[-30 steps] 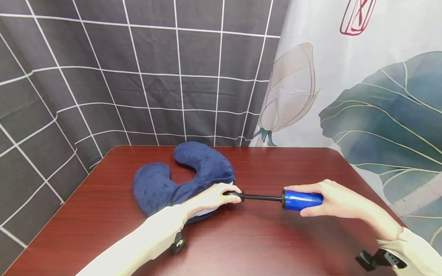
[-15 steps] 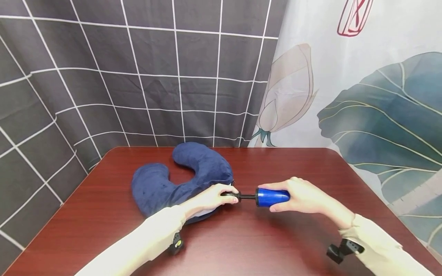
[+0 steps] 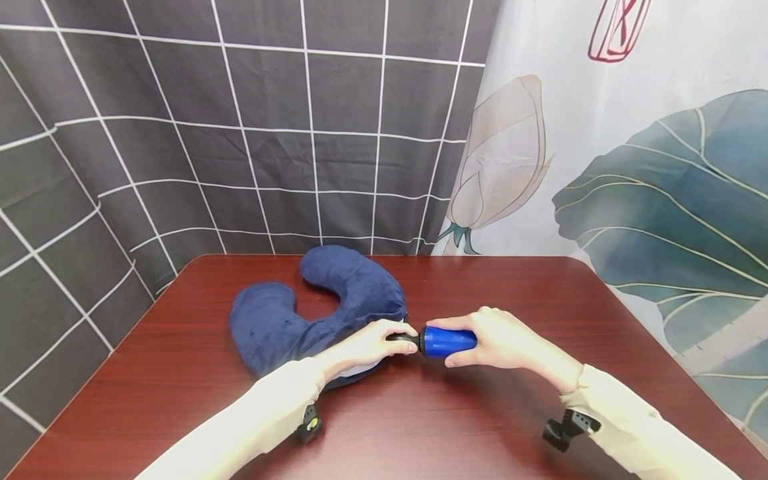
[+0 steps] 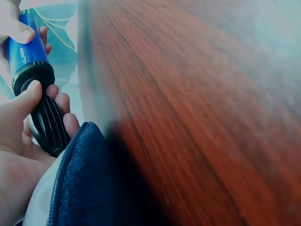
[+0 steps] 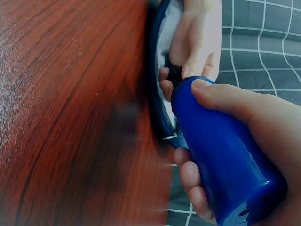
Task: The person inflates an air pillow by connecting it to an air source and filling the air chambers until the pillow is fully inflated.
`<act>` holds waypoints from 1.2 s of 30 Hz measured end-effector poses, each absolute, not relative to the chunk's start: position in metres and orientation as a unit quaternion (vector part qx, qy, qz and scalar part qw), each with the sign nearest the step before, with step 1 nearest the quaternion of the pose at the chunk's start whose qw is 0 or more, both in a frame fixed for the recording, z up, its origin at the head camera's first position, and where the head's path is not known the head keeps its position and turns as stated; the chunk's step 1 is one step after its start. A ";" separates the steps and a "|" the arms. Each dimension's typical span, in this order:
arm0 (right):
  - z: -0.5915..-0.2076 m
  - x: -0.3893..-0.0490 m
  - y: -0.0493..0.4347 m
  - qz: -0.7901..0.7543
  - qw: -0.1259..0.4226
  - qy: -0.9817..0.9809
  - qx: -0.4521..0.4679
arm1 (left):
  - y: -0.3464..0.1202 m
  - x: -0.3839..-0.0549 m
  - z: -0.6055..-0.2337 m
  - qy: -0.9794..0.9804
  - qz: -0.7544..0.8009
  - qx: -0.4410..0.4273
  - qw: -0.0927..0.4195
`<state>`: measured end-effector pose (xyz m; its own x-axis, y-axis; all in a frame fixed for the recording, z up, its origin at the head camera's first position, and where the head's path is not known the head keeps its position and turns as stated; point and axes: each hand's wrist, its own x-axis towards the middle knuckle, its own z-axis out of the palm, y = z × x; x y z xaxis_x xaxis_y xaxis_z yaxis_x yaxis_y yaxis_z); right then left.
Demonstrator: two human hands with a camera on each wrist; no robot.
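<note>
A blue hand air pump (image 3: 447, 341) lies between the two hands, its barrel pushed up close to its black ribbed handle (image 4: 49, 121). My left hand (image 3: 372, 341) grips that handle at the right edge of a navy U-shaped neck pillow (image 3: 264, 327). Around the barrel, the fingers and thumb of my right hand (image 3: 501, 339) are curled. The pillow's cover is unzipped along this side, and a white inner part (image 5: 169, 35) shows through beside the left hand. Whether the pump connects to the pillow is hidden by the left hand.
Both hands work over a reddish-brown wooden table (image 3: 420, 427). Behind it hangs a dark grey curtain (image 3: 240, 133) with white grid lines, and to the right a pale curtain (image 3: 576, 120) with a flower and leaf print.
My right hand has moved left with the blue barrel, sliding it along the black rod until the rod no longer shows. The left hand and the pillow have stayed in place.
</note>
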<state>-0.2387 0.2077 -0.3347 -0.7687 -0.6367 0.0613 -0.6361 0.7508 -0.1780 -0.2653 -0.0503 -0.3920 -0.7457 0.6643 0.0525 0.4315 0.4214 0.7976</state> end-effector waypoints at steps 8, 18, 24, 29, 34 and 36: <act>-0.323 -0.233 0.223 -0.094 0.024 0.938 -0.333 | -0.049 -0.266 -0.392 0.829 0.433 0.322 0.149; -0.308 -0.221 0.269 -0.127 0.054 0.935 -0.327 | -0.049 -0.265 -0.389 0.833 0.429 0.314 0.151; -0.302 -0.217 0.293 -0.151 0.041 0.922 -0.353 | -0.051 -0.266 -0.392 0.834 0.431 0.312 0.146; -0.300 -0.214 0.302 -0.162 0.046 0.921 -0.352 | -0.051 -0.265 -0.392 0.831 0.436 0.313 0.146; -0.301 -0.215 0.299 -0.164 0.040 0.921 -0.352 | -0.051 -0.266 -0.394 0.828 0.438 0.317 0.151; -0.302 -0.217 0.295 -0.166 0.042 0.922 -0.348 | -0.052 -0.266 -0.394 0.826 0.439 0.318 0.155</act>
